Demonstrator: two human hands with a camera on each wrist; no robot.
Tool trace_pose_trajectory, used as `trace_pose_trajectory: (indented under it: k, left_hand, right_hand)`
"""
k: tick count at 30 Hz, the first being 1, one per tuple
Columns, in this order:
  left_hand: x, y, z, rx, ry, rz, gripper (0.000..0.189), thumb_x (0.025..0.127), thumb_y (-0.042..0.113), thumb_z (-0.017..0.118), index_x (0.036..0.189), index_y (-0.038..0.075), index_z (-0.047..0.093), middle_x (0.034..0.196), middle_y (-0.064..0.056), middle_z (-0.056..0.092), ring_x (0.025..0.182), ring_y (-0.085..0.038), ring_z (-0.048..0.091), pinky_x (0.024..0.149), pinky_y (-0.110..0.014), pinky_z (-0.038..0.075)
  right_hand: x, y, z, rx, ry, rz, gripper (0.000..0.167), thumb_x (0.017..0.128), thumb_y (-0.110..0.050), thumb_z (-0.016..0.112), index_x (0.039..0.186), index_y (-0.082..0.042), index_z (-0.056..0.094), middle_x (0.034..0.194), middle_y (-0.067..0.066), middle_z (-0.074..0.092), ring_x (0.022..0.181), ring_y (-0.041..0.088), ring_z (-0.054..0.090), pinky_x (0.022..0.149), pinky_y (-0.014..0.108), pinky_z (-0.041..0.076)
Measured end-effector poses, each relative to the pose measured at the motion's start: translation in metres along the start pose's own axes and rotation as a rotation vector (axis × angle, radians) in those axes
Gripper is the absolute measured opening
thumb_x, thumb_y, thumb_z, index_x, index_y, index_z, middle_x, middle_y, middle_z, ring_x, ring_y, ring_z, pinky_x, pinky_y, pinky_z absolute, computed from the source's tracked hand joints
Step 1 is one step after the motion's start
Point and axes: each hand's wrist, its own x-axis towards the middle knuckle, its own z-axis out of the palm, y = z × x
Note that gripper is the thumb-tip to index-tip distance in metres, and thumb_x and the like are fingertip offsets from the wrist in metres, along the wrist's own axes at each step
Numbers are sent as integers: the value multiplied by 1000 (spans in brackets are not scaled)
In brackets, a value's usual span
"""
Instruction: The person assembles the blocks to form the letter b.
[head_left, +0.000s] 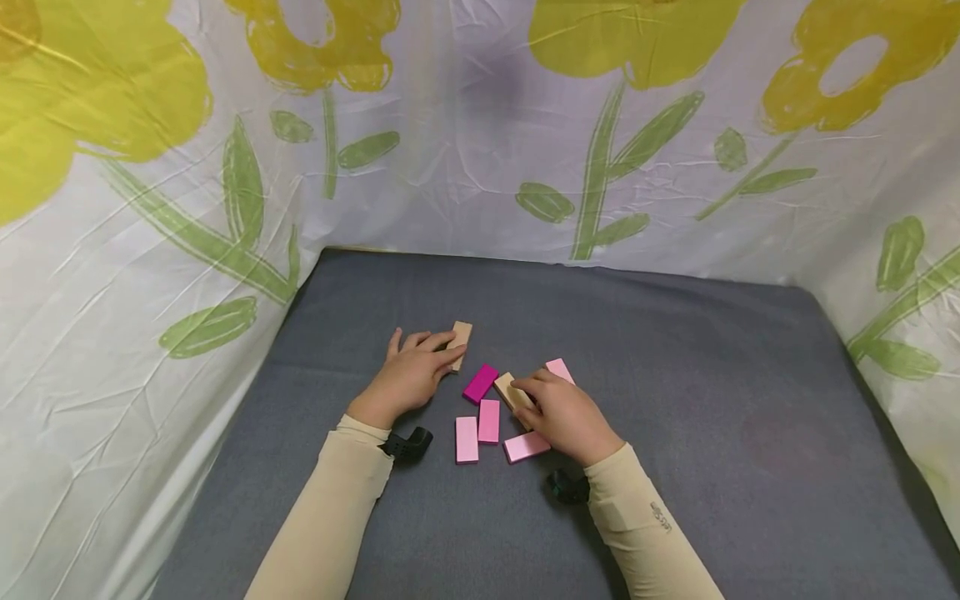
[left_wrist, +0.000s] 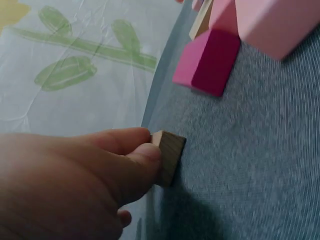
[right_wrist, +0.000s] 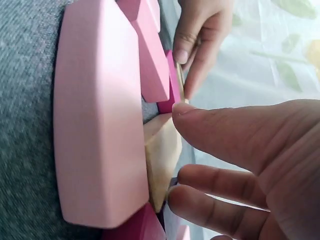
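My left hand (head_left: 408, 379) pinches a plain wooden block (head_left: 460, 343) between thumb and fingers at the far side of the group. In the left wrist view the thumb and a finger press on the end of that wooden block (left_wrist: 170, 157). Over a second wooden block (head_left: 512, 393) is my right hand (head_left: 566, 417), its thumb and fingers spread apart. The right wrist view has these fingertips beside the wooden block (right_wrist: 162, 150); contact is hard to tell. Between the hands lies a magenta block (head_left: 481, 383), flat on the cloth.
Nearer me are a pink block (head_left: 489, 421) and two pale pink blocks, one upright in view (head_left: 467, 440), the other slanted (head_left: 527, 447). Another pink block (head_left: 560, 370) shows behind the right hand. Grey cloth (head_left: 712, 433) covers the table; flower-printed white curtains (head_left: 465, 167) surround it.
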Motion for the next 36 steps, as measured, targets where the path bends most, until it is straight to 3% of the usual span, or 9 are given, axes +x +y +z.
trace_pose_trajectory:
  k: [12,21,27,36]
  left_hand:
    - [0,-11,2,-36,106,-16,44,107,34,62,150,24,62,162,-3,50,149,-39,42,125,-71,11]
    - [2,-19,8,-103,155,-35,45,108,32,60,152,21,60,164,-3,47,149,-38,44,125,-69,16]
    - [4,-24,14,-129,184,-14,44,108,30,61,151,20,60,165,-4,46,149,-39,42,124,-69,18]
    - [5,-30,22,-244,224,-20,44,107,32,62,150,20,62,163,-3,48,150,-37,40,125,-66,14]
  right_hand:
    - [2,-3,6,9,-41,34,37,89,-17,86,123,-8,76,117,12,70,95,23,68,85,43,62]
    - [2,-5,6,2,-93,65,36,94,-22,82,127,-10,75,112,9,68,82,14,60,75,34,59]
    - [2,-7,7,-5,-94,48,40,93,-21,81,130,-9,73,103,7,67,77,14,55,68,33,53]
    - [3,-7,12,-25,-77,63,41,92,-21,78,130,-6,72,99,5,68,74,14,52,63,31,48]
